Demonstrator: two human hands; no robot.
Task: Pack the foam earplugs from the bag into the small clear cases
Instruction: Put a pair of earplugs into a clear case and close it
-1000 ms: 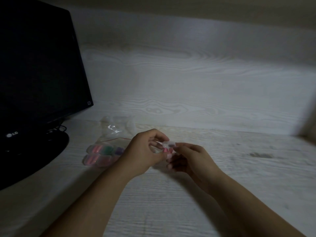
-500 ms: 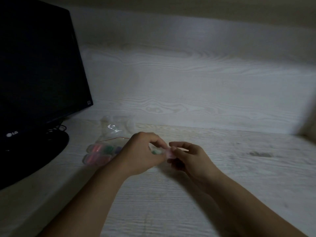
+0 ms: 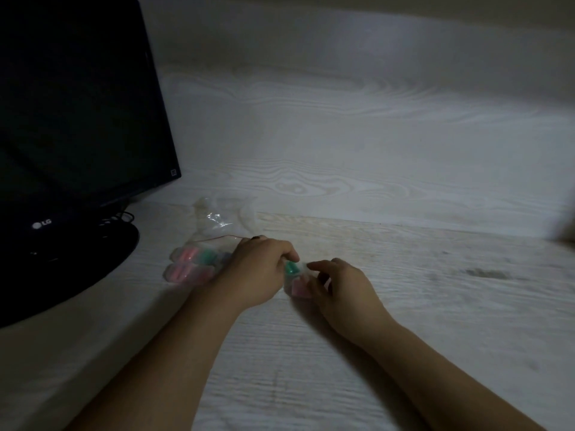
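A small clear case [image 3: 298,282] lies low on the white wooden desk between my hands, with a pink earplug [image 3: 299,287] inside. My left hand [image 3: 259,270] pinches a green earplug [image 3: 291,268] at the case's top edge. My right hand [image 3: 337,286] holds the case from the right with curled fingers. Left of my left hand lie several filled clear cases [image 3: 189,264] with pink and green plugs. The crumpled clear bag [image 3: 217,220] sits behind them.
A black monitor [image 3: 77,113] on a round stand [image 3: 62,269] fills the left side, with cables behind it. A white wood-grain back panel [image 3: 373,135] rises behind the desk. A dark smudge [image 3: 485,273] marks the desk on the right.
Both hands have dropped from mid-air to the desk surface with the case. A green earplug now shows in my left fingers at the case.
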